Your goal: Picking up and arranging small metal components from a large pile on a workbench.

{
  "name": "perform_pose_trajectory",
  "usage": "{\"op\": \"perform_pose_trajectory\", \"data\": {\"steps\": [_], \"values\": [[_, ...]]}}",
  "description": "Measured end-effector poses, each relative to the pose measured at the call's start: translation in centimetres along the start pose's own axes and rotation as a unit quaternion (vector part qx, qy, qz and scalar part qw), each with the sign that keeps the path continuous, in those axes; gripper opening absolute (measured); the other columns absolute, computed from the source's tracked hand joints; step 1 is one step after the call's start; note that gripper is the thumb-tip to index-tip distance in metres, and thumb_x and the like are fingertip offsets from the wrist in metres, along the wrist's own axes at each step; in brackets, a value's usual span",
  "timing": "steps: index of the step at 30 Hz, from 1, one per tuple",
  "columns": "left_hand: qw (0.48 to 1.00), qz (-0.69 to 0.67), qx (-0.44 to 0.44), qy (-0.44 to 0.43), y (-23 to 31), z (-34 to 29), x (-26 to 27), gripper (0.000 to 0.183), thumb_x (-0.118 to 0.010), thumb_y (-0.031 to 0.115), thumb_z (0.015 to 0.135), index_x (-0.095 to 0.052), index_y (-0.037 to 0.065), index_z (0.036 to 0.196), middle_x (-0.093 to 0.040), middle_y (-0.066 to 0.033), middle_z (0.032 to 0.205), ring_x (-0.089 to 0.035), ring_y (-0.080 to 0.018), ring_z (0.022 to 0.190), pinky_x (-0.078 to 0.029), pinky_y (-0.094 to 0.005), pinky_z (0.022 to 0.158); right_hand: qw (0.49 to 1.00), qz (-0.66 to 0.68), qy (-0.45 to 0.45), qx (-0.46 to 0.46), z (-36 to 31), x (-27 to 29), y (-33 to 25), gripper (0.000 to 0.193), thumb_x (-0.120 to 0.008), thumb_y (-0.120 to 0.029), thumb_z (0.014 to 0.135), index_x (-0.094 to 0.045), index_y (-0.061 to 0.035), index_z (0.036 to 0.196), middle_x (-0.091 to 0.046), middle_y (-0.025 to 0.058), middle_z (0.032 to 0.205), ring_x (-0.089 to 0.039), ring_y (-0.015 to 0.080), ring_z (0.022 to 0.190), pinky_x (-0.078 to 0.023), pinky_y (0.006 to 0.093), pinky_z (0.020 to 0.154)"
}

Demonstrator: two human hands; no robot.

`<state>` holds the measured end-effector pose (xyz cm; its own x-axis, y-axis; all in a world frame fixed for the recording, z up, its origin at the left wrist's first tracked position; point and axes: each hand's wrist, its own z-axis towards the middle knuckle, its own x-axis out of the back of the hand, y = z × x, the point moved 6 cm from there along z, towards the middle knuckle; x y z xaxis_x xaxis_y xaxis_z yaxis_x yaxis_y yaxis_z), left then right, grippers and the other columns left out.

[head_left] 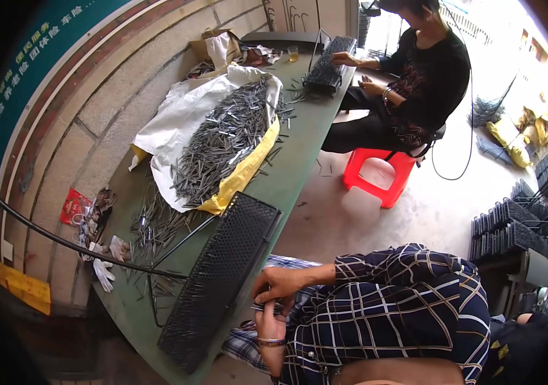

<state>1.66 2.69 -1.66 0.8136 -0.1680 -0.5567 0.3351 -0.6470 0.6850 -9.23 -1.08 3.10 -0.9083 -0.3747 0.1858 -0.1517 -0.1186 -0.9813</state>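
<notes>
Both hands grip one pin bundle

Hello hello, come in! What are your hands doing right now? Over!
Both hands together at the lap: left hand below, right hand above, fingers pinching a small bunch of pins. Black rack on table edge beside them. Nothing blocking.

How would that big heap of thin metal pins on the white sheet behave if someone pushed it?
The pile of pins would probably spread and slide apart, since they lie loose and many have already strayed across the green table. The pile likely feels heavy as a whole. The white sheet beneath looks floppy and would probably crumple.
</notes>
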Motion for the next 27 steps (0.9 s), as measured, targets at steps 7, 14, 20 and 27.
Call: {"op": "perform_pose_trajectory", "data": {"steps": [7,14,20,27], "values": [[1.0,-0.004,-0.006,-0.002,0.1,-0.6,-0.6,0.023,-0.05,0.014,0.093,-0.051,0.002,0.113,-0.062,-0.0105,0.1,-0.062,-0.0221,0.09,-0.055,-0.0321,0.075,0.998,0.054,0.02,-0.021,-0.3,0.8,1.3,0.022,-0.065,-0.018,0.081,-0.066,0.0005,0.094,-0.068,0.0097,0.081,-0.063,0.0146,0.073,-0.05,0.0271,0.066],[1.0,-0.008,-0.018,0.012,-0.3,-0.5,0.0,0.023,-0.05,0.016,0.093,-0.051,0.003,0.112,-0.062,-0.0095,0.098,-0.063,-0.0205,0.087,-0.054,-0.0314,0.074,0.995,0.084,0.046,-0.021,-0.5,0.8,2.0,0.02,-0.064,-0.014,0.081,-0.065,0.0029,0.092,-0.067,0.0102,0.079,-0.062,0.0141,0.071,-0.05,0.0271,0.066],[0.999,-0.019,-0.018,0.026,-0.3,-0.6,0.5,0.022,-0.05,0.016,0.094,-0.051,0.003,0.112,-0.062,-0.0098,0.098,-0.063,-0.021,0.088,-0.054,-0.0331,0.075,0.995,0.08,0.021,-0.055,-0.3,0.3,2.7,0.026,-0.063,-0.018,0.083,-0.065,0.001,0.101,-0.068,0.0116,0.088,-0.063,0.0146,0.079,-0.05,0.0261,0.071],[1.0,-0.019,-0.021,0.014,0.0,0.0,-0.1,0.023,-0.05,0.014,0.093,-0.05,0.006,0.115,-0.061,-0.0088,0.102,-0.062,-0.0214,0.09,-0.054,-0.0339,0.076,0.993,0.059,0.023,-0.102,-0.5,0.5,3.8,0.027,-0.065,-0.022,0.083,-0.065,0.002,0.094,-0.067,0.0091,0.08,-0.061,0.0128,0.071,-0.049,0.0261,0.064]]}}
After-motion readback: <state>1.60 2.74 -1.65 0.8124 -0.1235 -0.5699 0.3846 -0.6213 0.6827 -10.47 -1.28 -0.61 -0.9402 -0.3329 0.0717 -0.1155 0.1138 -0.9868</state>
